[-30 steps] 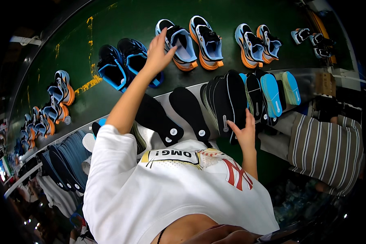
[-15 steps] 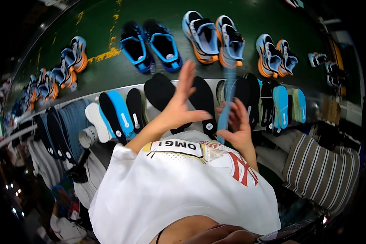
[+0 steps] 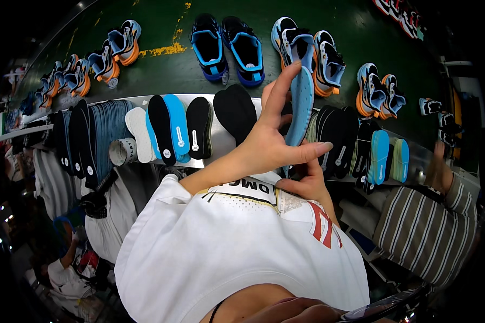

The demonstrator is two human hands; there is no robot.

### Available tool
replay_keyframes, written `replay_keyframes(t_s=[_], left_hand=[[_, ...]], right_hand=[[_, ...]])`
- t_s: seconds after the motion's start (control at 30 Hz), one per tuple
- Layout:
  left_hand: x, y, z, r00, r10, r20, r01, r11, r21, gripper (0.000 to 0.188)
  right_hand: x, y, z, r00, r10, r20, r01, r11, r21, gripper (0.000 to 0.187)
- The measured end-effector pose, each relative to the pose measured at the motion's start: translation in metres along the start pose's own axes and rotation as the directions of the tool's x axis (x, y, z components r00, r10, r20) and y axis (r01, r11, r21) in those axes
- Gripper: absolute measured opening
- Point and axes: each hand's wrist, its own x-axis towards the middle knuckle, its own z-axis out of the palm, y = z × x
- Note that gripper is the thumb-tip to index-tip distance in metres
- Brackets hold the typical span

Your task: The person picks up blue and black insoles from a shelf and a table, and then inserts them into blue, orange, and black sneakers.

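Both hands hold one light blue insole upright above the table, left hand grip closed along its side, right hand pinching its heel, near black insoles bearing small white oval labels.

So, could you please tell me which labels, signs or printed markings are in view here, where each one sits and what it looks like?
Small round white stickers: on the heel ends of the black and blue insoles lined up along the table edge.
Printed strip: across the white shirt, a pale band with dark lettering.
Red emblem: on the shirt to the right, angular red strokes.
Yellow floor marking: worn paint on the green floor between the shoe pairs.
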Motion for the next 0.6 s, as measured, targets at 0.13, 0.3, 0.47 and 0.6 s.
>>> replay_keyframes(t_s=[0.13,0.3,0.47,0.6], left_hand=[[-0.004,0.000,0.000,1.000,-0.002,-0.003,0.002,1.000,-0.031,0.096],[-0.008,-0.025,-0.028,0.965,-0.120,-0.235,0.119,0.993,-0.020,0.080],[-0.042,-0.069,-0.091,0.732,-0.371,-0.572,0.279,0.928,-0.245,0.025],[-0.074,-0.097,-0.114,0.573,-0.469,-0.672,0.373,0.879,-0.295,0.021]], right_hand=[[-0.001,0.002,0.000,1.000,-0.019,-0.023,0.018,0.999,-0.036,0.083],[-0.007,0.013,-0.029,0.785,-0.356,-0.507,0.034,0.842,-0.539,0.068],[-0.021,0.034,-0.080,0.706,-0.432,-0.562,-0.470,0.307,-0.827,0.055],[-0.017,0.042,-0.082,0.740,-0.549,-0.389,-0.457,0.015,-0.890,0.050]])
